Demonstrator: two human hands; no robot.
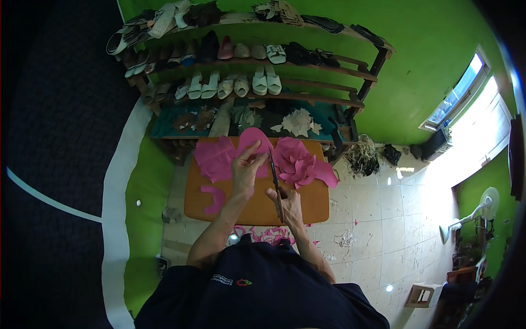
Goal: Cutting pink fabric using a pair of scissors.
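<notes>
Over an orange-brown table (257, 211), my left hand (246, 171) grips a pink sheet (253, 138) with a rounded upper edge. My right hand (287, 204) is wrapped round a pair of dark scissors (274, 174), whose blades point away from me and meet the sheet's right side. Left of my left hand lie more pink pieces (215, 159), overlapping flat. A heap of cut pink pieces (296, 163) spreads to the right of the scissors. Nearer me, at the table's left, rests a curved pink offcut (212, 199).
Beyond the table a wooden rack (323, 98) carries several rows of shoes and sandals, with beige scraps (298, 122) on its lowest shelf. Pink trimmings (268, 234) lie below the table's near edge. Shreds (345, 238) litter the tiled floor; a white fan (485, 204) stands far right.
</notes>
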